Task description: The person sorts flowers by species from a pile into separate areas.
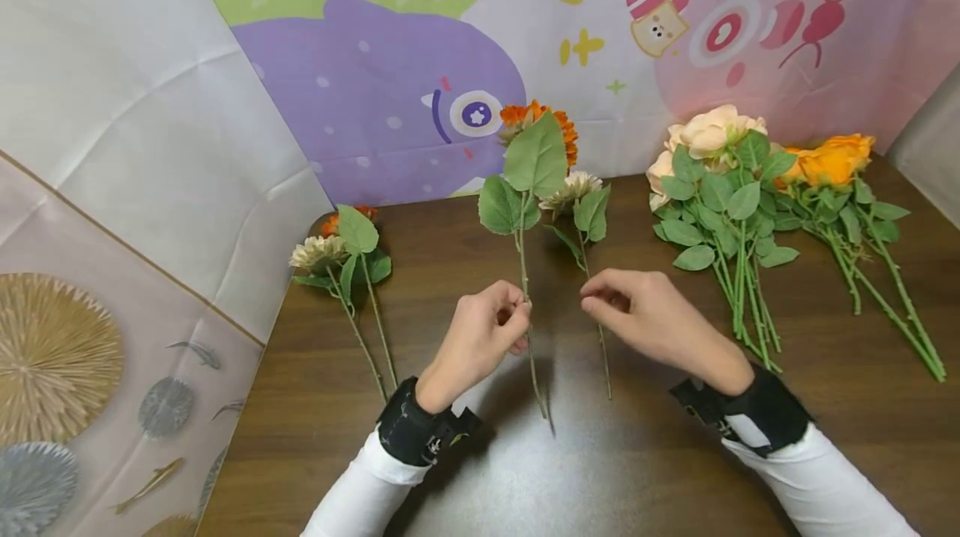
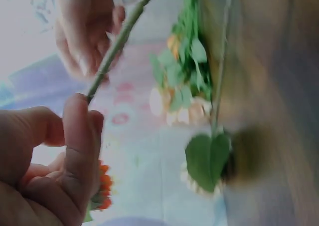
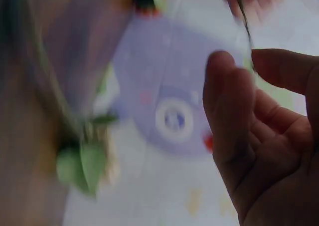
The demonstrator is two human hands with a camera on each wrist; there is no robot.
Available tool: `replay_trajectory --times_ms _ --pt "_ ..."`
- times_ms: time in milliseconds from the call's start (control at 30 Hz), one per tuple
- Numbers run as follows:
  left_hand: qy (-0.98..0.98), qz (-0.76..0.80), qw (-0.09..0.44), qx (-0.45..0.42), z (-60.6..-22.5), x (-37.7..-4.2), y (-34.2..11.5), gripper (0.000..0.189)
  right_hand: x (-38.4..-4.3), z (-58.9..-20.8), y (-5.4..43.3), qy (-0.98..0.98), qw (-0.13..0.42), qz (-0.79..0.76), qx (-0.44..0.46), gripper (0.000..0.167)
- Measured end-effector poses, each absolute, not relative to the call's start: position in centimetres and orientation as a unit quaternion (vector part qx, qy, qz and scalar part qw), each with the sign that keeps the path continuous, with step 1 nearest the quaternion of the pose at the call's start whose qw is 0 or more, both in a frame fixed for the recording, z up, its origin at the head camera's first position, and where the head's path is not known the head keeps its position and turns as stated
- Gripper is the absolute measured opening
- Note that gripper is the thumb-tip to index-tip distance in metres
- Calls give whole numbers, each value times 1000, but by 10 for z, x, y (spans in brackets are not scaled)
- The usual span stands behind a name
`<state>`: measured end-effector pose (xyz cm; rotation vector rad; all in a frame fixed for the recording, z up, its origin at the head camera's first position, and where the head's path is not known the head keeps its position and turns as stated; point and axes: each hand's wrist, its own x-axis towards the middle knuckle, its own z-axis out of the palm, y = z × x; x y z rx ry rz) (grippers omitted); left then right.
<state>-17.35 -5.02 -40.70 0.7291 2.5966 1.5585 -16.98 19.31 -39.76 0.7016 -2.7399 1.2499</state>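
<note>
My left hand pinches the thin stem of an orange flower between thumb and fingers. The flower is upright, its bloom at the top behind broad green leaves. In the left wrist view the stem runs up from the fingertips. To the right, my right hand hovers with bent fingers and holds nothing. A gap shows between its thumb and fingertips in the right wrist view. Below it on the table lies a cream flower, whose stem passes behind the right fingertips in the head view.
On the left of the brown table lie a cream flower and an orange-red one. Peach roses and orange flowers lie in leafy bunches at right. A cartoon-printed cloth hangs behind the table.
</note>
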Motion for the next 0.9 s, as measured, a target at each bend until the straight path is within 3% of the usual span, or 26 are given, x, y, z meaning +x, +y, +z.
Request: replay_trajectory --times_ms 200,367,600,900 --pt "793 536 -4 288 -406 -164 -42 6 -155 -411 161 -827 -107 486 261 14" --pt "787 545 -24 288 -406 -163 -41 6 -152 -414 155 -790 -160 545 231 17" --pt "797 540 -44 267 -407 -166 -44 7 -153 -419 150 -757 -183 572 256 12" --pt "868 436 -70 226 -406 -175 -53 11 -158 -428 152 -807 -148 521 236 14"
